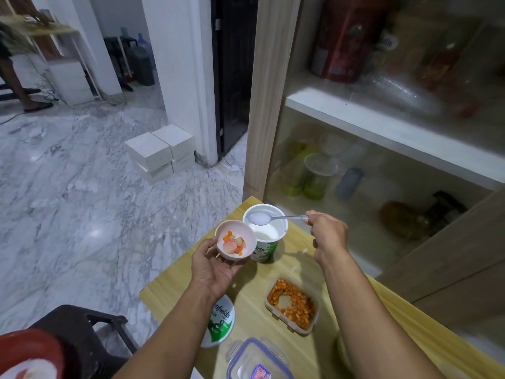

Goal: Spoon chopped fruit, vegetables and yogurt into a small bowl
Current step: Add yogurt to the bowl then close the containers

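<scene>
My left hand point(214, 265) holds a small pink bowl point(247, 237) tilted toward me, above the table's left side; chopped orange, pink and pale green pieces lie inside. My right hand point(326, 236) grips the handle of a metal spoon point(259, 218) whose bowl carries a heap of white yogurt. The spoon hovers over the left rim of the open yogurt tub point(269, 236), just right of and above the pink bowl. The white and green tub stands on the table with yogurt inside.
On the wooden table point(338, 305) sit a clear container of chopped orange pieces point(292, 303), the tub's lid point(220, 322) and a blue-rimmed container lid point(257, 361). A glass-fronted cabinet point(382, 138) stands right behind. A dark chair point(82, 332) is at lower left.
</scene>
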